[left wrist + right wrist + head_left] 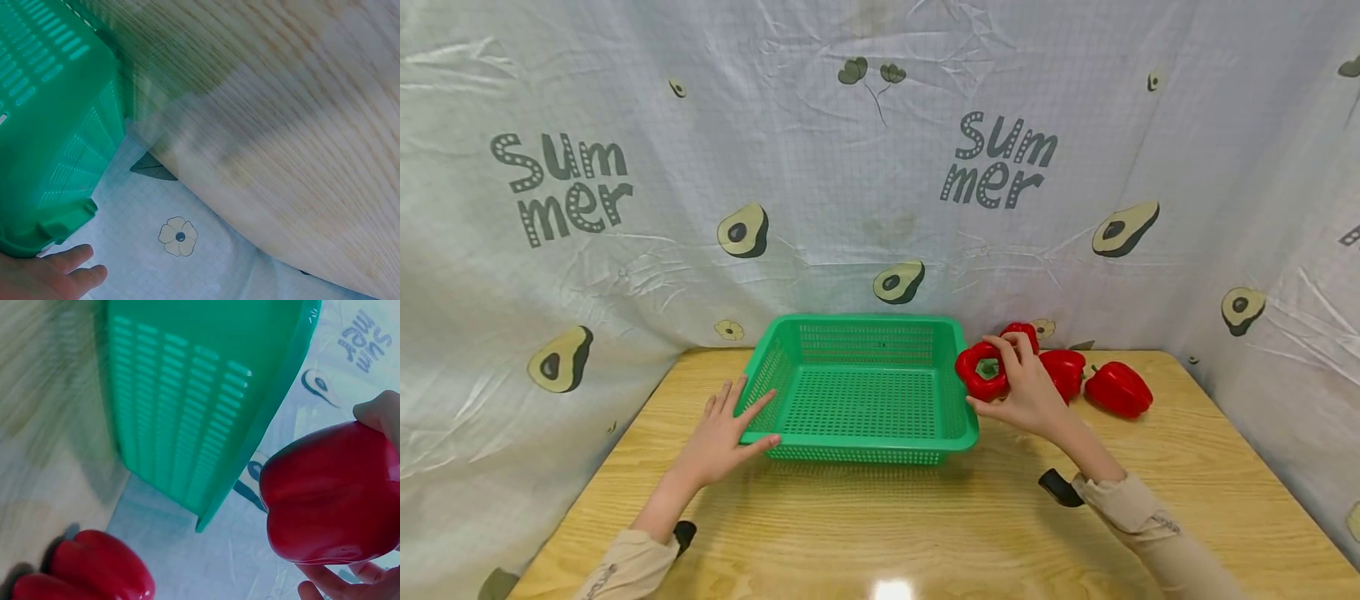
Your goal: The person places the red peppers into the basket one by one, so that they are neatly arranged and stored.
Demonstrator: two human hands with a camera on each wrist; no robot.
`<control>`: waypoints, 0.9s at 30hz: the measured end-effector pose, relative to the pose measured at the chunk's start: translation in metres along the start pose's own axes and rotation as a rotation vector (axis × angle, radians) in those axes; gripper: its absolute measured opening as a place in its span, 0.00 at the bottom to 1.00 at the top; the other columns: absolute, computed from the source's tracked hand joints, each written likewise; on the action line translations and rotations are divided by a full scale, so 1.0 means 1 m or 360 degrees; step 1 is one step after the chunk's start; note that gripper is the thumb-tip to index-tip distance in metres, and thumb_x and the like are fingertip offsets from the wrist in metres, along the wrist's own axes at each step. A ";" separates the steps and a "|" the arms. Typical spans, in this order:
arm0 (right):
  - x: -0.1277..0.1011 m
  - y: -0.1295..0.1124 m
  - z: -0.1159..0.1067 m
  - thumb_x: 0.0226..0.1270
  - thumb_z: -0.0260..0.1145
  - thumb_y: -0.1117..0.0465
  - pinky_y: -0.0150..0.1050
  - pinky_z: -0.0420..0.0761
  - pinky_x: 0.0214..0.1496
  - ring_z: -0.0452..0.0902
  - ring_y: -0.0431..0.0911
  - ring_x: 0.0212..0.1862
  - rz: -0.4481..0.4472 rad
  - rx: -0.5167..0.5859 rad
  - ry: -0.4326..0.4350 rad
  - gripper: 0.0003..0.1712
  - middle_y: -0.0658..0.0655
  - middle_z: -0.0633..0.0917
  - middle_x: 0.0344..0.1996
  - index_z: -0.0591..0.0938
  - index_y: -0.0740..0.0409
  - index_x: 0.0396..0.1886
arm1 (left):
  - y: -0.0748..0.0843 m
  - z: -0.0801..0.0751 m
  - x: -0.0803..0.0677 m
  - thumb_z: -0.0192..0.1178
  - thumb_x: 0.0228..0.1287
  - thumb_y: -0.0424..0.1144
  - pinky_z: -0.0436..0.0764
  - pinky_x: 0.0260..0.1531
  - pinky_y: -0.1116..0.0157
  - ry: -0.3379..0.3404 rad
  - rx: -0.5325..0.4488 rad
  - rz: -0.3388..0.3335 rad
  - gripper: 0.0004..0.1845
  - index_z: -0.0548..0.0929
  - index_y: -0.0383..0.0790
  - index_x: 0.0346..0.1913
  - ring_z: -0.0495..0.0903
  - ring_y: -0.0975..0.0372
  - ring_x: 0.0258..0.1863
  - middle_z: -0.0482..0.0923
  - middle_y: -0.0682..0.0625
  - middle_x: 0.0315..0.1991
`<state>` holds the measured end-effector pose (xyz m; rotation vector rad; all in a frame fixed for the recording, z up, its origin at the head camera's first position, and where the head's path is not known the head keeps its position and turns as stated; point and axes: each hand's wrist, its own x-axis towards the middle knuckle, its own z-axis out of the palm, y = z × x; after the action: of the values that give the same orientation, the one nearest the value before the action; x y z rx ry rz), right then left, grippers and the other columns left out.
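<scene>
My right hand [1028, 390] grips a red bell pepper [976, 385] with the thumb on one side and the fingers on the other. That pepper is beside the right rim of a green plastic basket [880, 442], stem end showing in the head view. In the right wrist view the gripped pepper [331, 494] is close to the basket's slotted side wall [181, 412]. My left hand [718, 437] rests with spread fingers on the basket's left rim. The left wrist view catches only some fingertips [78, 269] at the rim.
On the wooden table [865, 525], to the right of the basket, lie more red bell peppers: one at the far right [1118, 390], one beside it [1063, 368] and one at the back [1022, 332]. A printed cloth [820, 167] hangs behind the table.
</scene>
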<state>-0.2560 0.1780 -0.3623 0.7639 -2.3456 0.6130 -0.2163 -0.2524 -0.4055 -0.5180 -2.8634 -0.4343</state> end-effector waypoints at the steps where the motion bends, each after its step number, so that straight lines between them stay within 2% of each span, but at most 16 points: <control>1: 0.002 -0.001 0.001 0.33 0.76 0.50 0.44 0.79 0.37 0.71 0.51 0.41 0.0010 0.0024 0.0002 0.46 0.61 0.67 0.45 0.66 0.59 0.55 | 0.000 0.000 0.000 0.55 0.54 0.59 0.46 0.60 0.38 -0.0001 0.0001 -0.0003 0.37 0.61 0.50 0.66 0.41 0.35 0.66 0.41 0.31 0.68; 4: 0.008 -0.003 0.004 0.34 0.76 0.52 0.44 0.79 0.38 0.68 0.53 0.47 0.0032 0.0101 0.0011 0.46 0.62 0.66 0.48 0.66 0.60 0.56 | 0.000 0.000 0.000 0.55 0.54 0.60 0.46 0.60 0.38 -0.0003 0.0003 -0.0009 0.37 0.61 0.50 0.66 0.41 0.35 0.66 0.41 0.31 0.68; 7: 0.013 -0.004 0.008 0.35 0.75 0.53 0.45 0.77 0.39 0.67 0.53 0.47 0.0018 0.0121 0.0029 0.46 0.62 0.67 0.48 0.65 0.62 0.56 | 0.000 0.000 0.000 0.54 0.55 0.60 0.46 0.60 0.38 -0.0005 0.0010 -0.0010 0.37 0.61 0.50 0.66 0.41 0.35 0.66 0.41 0.32 0.68; 12: 0.025 -0.003 0.016 0.36 0.75 0.51 0.45 0.74 0.36 0.72 0.51 0.39 -0.0042 0.0074 0.0084 0.47 0.62 0.69 0.47 0.65 0.63 0.57 | 0.001 -0.001 0.000 0.54 0.55 0.60 0.47 0.59 0.38 0.0001 0.0011 -0.0006 0.37 0.61 0.50 0.66 0.42 0.35 0.66 0.41 0.32 0.68; 15: 0.032 0.000 0.021 0.36 0.74 0.50 0.46 0.72 0.35 0.73 0.51 0.38 -0.0053 0.0042 0.0108 0.46 0.62 0.71 0.48 0.66 0.63 0.56 | 0.001 -0.002 0.000 0.54 0.55 0.60 0.47 0.59 0.37 -0.0002 0.0004 -0.0001 0.37 0.61 0.50 0.66 0.42 0.35 0.66 0.41 0.32 0.68; 21: 0.042 0.006 0.034 0.40 0.70 0.45 0.47 0.66 0.38 0.70 0.53 0.47 -0.0034 -0.0049 0.0063 0.42 0.60 0.74 0.48 0.68 0.61 0.55 | 0.000 -0.001 0.000 0.54 0.55 0.60 0.46 0.60 0.38 -0.0020 0.0010 -0.0008 0.37 0.61 0.50 0.66 0.41 0.35 0.66 0.40 0.32 0.69; 27: 0.051 0.010 0.046 0.41 0.67 0.44 0.49 0.65 0.39 0.68 0.55 0.48 -0.0066 -0.0107 0.0015 0.40 0.61 0.75 0.46 0.69 0.61 0.53 | 0.001 -0.003 -0.001 0.54 0.55 0.60 0.46 0.60 0.38 -0.0020 0.0015 -0.0007 0.37 0.61 0.50 0.66 0.41 0.35 0.66 0.41 0.32 0.69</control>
<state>-0.3136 0.1396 -0.3645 0.7758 -2.3236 0.5165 -0.2147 -0.2526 -0.4031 -0.5148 -2.8775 -0.4196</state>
